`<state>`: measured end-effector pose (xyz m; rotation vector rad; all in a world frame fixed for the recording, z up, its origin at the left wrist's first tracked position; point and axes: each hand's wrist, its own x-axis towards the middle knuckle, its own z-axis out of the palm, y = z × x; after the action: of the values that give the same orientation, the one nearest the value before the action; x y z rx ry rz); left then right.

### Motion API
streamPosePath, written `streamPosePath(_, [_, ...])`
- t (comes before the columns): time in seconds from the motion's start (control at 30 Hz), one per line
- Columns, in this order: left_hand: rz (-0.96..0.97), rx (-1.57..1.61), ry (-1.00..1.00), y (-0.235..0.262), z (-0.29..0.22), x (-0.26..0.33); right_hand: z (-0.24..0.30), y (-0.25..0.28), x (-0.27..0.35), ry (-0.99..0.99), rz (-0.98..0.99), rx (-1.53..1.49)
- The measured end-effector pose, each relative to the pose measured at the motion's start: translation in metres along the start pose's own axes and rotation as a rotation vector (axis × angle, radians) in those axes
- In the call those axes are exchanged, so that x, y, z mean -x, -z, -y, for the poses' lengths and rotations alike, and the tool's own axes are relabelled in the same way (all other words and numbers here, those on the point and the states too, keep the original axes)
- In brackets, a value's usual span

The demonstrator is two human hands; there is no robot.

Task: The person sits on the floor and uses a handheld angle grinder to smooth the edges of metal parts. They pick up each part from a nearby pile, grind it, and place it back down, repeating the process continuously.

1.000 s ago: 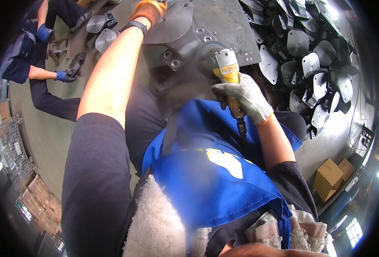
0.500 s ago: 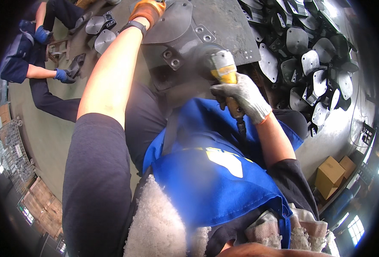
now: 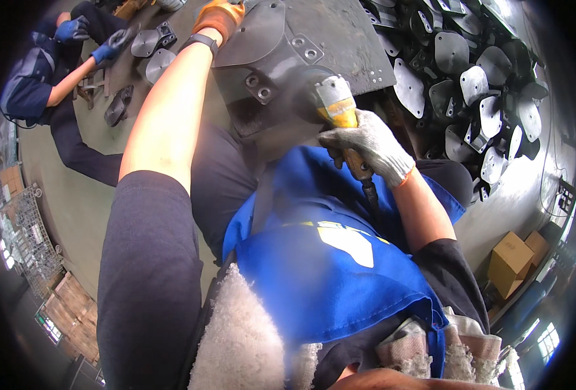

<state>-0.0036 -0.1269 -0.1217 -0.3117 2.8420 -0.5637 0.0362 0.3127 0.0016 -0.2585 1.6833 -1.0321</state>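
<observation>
My right hand (image 3: 371,144), in a grey-white knitted glove, is wrapped round a yellow and silver handheld disc sander (image 3: 337,107). Its blurred round disc lies against the near part of a dark metal bracket (image 3: 249,40). This bracket has a broad rounded plate and smaller tabs with paired holes. At the plate's far left edge, my left hand (image 3: 220,19) wears an orange glove and is closed on the bracket; its fingertips are partly cut off by the picture's upper edge. Beneath the bracket is a dark worktable (image 3: 349,39). A hose fitting (image 3: 370,190) hangs from the sander's rear end.
Many similar metal brackets (image 3: 473,84) are heaped at the right. Several more lie on the floor at the left, one of them a dark bracket (image 3: 119,106) near a co-worker (image 3: 31,84) in blue gloves. Cardboard boxes (image 3: 512,263) stand at the lower right.
The co-worker's gloved hand has let go of the dark bracket on the floor and moved up. My sander has shifted very slightly; my left hand keeps its place on the bracket.
</observation>
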Motion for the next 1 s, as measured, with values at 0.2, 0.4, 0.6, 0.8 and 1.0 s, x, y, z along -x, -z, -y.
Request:
streamPosePath(0.2, [0.007, -0.213, -0.197, 0.014, 0.004, 0.003, 0.009, -0.009, -0.026, 0.080, 0.010, 0.135])
streamPosePath(0.4, [-0.009, 0.280, 0.178, -0.004, -0.004, -0.004, 0.012, 0.006, -0.007, -0.057, -0.012, 0.138])
streamPosePath(0.6, [0.087, -0.087, -0.298, 0.035, -0.006, 0.010, 0.009, 0.036, 0.009, 0.176, -0.128, -0.411])
streamPosePath(0.8, [0.186, 0.176, -0.115, -0.118, 0.094, 0.035, 0.013, 0.021, -0.041, 0.208, -0.037, -0.622])
streamPosePath(1.0, [-0.104, 0.596, 0.158, 0.109, 0.055, 0.084, -0.015, 0.044, -0.046, 0.233, -0.226, -0.596])
